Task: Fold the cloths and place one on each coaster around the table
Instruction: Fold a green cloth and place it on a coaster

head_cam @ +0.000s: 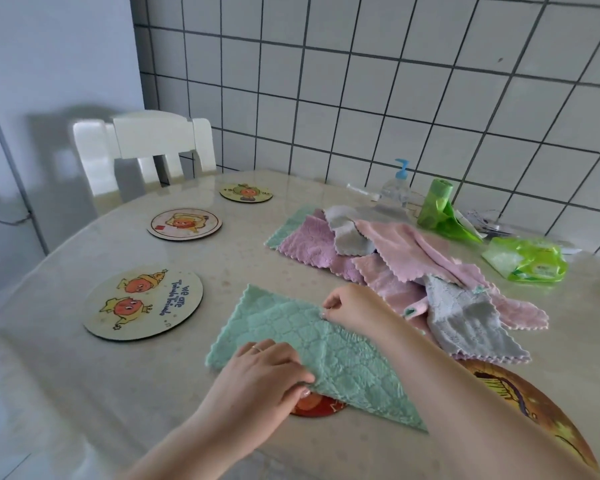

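A mint green cloth (284,337) lies spread flat on the table in front of me. My left hand (267,372) pinches its near edge, thumb under the fabric. My right hand (350,308) pinches its far edge with curled fingers. Under the cloth's near side a red coaster (321,407) peeks out. Three round cartoon coasters sit bare to the left: a large one (142,301), a middle one (184,223) and a far one (246,192). A big orange coaster (534,410) lies at the right, partly behind my right forearm. A heap of pink, purple and grey cloths (395,261) lies beyond.
A white chair (146,147) stands at the table's far left. Against the tiled wall are a pump bottle (397,188), a green bag roll (437,206) and a green wipes pack (527,261). The table edge (49,393) curves round at the left.
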A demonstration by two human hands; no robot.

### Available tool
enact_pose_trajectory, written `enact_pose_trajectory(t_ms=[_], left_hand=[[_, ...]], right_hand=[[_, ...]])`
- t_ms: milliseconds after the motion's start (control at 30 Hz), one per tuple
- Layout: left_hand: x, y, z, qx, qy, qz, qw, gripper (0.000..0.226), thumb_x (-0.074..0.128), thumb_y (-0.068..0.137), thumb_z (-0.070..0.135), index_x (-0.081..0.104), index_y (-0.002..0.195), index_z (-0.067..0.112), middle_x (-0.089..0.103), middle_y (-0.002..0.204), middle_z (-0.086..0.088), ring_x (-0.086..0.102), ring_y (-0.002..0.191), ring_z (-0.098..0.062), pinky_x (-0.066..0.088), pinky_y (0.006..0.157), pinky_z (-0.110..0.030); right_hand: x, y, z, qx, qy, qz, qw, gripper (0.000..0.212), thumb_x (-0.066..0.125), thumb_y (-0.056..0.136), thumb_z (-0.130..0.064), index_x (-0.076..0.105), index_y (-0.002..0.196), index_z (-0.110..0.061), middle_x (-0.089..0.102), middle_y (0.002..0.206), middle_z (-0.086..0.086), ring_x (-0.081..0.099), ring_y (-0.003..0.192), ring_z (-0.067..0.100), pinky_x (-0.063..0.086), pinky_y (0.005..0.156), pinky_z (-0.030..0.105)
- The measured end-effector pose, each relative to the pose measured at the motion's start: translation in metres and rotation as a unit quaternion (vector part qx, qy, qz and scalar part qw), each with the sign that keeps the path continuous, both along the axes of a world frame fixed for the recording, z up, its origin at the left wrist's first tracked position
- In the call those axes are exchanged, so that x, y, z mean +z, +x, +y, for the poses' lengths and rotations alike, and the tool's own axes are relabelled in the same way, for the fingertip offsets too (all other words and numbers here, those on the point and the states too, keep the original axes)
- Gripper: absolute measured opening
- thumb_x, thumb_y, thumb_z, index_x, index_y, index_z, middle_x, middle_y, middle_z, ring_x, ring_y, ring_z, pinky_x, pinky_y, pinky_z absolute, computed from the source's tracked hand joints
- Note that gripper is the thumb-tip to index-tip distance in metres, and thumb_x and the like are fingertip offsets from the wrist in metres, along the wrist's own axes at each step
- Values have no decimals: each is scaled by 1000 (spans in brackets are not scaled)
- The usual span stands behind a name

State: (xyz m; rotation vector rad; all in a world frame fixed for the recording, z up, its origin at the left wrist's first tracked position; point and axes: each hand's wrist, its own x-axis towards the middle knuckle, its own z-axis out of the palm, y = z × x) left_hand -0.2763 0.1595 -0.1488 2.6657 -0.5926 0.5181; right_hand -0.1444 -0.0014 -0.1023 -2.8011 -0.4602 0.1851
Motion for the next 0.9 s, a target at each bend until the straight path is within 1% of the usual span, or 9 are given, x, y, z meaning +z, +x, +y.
enact_pose_trajectory(t_ms=[333,467,533,600,667,733,800,867,900], left_hand=[[-1,2,-4,6,6,-8,1000,16,44,77,39,60,75,39,51,72,19,53,65,2,48,62,-19],[0,1,-3,16,7,-26,1000,12,44,82,35,55,79,38,56,68,21,53,63,4,46,66,-18],[4,0,0,25,-31,-28,999,9,41,86,32,49,84,36,52,60,22,49,54,2,38,66,-10],[10,-1,5,47,-80,-25,995,9,36,89,34,45,89,35,43,50,20,47,46,-3,32,56,-4],[13,2,10,66,-168,-7,983,12,32,92,38,44,93,36,55,54,13,55,49,-7,45,48,-18],[19,6,11,79,-316,57,944,13,36,96,29,47,92,35,66,69,4,64,61,-12,55,59,-39],[31,12,9,76,-496,140,854,17,38,98,17,53,93,22,69,83,-5,67,69,-21,56,69,-48],[44,16,3,52,-605,197,770,15,39,98,15,53,98,9,65,92,-14,66,67,-21,54,65,-40],[47,19,3,44,-610,204,765,14,43,96,15,54,103,11,63,97,-11,64,67,-16,53,60,-33]], right_hand=[[-5,3,-4,19,29,-12,999,17,65,84,-29,65,95,-17,59,85,-10,55,80,8,43,71,23],[0,2,-8,42,46,-18,998,13,58,86,-27,61,95,-17,59,87,-8,55,79,10,43,69,25],[8,3,-12,38,100,-19,994,8,56,87,-27,55,90,-20,57,82,-7,53,70,9,41,62,25],[20,2,-17,26,170,-15,985,9,57,88,-27,54,91,-19,59,81,-5,53,68,10,40,60,25],[32,0,-24,16,227,-5,974,13,59,89,-27,54,97,-19,62,86,-7,57,75,8,41,62,21],[42,-5,-29,20,275,-1,961,17,60,89,-23,53,103,-20,61,94,-8,59,88,3,44,71,15],[48,-13,-32,30,327,14,944,20,59,89,-14,53,106,-24,63,99,-4,61,96,6,49,81,19],[52,-27,-33,47,369,53,927,33,51,91,-2,56,108,-30,66,99,3,65,84,4,54,76,22],[52,-33,-34,54,376,70,922,39,47,92,0,57,111,-33,66,100,9,66,79,6,55,72,23]])
